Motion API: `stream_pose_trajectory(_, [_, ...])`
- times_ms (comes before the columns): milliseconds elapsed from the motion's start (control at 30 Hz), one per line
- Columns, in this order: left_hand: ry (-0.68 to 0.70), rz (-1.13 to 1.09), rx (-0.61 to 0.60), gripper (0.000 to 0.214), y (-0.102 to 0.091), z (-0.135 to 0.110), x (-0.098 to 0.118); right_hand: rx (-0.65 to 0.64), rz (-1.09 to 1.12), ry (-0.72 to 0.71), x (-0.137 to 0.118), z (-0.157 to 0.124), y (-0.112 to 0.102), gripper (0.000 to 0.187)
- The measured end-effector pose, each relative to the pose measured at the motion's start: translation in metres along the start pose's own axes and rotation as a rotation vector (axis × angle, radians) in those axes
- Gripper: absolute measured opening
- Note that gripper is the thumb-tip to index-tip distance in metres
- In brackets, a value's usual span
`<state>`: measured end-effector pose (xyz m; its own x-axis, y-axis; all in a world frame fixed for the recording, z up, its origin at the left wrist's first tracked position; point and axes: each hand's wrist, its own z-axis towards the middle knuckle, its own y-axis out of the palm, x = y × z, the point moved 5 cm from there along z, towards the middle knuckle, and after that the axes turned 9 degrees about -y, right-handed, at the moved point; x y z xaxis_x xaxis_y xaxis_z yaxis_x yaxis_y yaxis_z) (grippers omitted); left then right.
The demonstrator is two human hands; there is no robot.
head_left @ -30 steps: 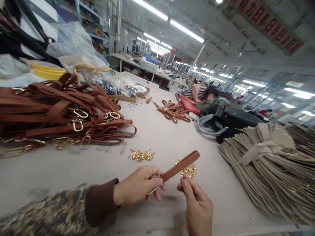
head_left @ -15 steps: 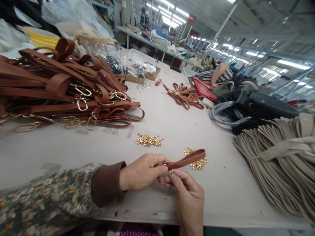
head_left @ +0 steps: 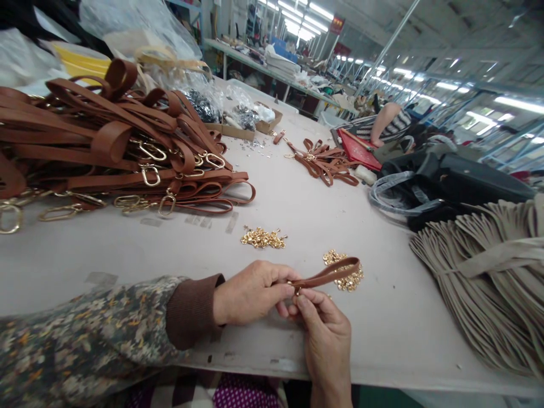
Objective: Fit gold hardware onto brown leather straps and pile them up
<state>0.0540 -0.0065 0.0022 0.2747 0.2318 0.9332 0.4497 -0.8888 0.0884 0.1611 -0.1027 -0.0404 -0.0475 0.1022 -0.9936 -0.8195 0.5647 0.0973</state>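
Note:
Near the table's front edge my left hand [head_left: 258,292] pinches the end of a looped brown leather strap [head_left: 329,274] between thumb and fingers. My right hand [head_left: 326,326] is closed just below that end, thumb against forefinger, on a small gold-coloured piece that is mostly hidden. The strap's loop points right, over a small pile of gold metal parts [head_left: 352,281]. Beyond my left hand lies another heap of gold hardware [head_left: 263,238].
Brown straps with gold clasps [head_left: 127,136] are piled at the left. More brown straps [head_left: 323,161] lie farther back. A black bag [head_left: 459,175] and a bundle of grey-beige strips [head_left: 476,283] occupy the right. A co-worker's arm [head_left: 386,122] rests beyond the table's far right.
The view has shifted slightly, so the table's contents sit a little farther right. Both hands keep almost the same grip at the strap's end.

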Motion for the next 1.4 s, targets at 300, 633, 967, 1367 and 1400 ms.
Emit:
stream_pose_trajectory(300, [0.021,0.040,0.052,0.028,0.000,-0.002,-0.003,0.050,-0.597,-0.594,-0.025,-0.009,0.008,0.022])
stream_pose_trajectory(633, [-0.011,-0.114,0.035,0.029,0.003,0.000,-0.010,-0.097,-0.805,-0.816,-0.043,-0.012,0.018,0.028])
stream_pose_trajectory(967, [-0.004,-0.412,0.047,0.027,0.003,0.007,-0.018,0.070,-0.523,-0.629,-0.027,-0.014,0.010,0.020])
stream_pose_trajectory(1367, [0.051,-0.525,0.040,0.023,0.005,0.007,-0.017,0.148,-0.217,-0.450,-0.006,-0.012,0.002,0.016])
stream_pose_trajectory(1400, [0.054,-0.517,0.051,0.022,0.005,0.006,-0.016,0.139,-0.183,-0.436,-0.005,-0.012,0.002,0.015])
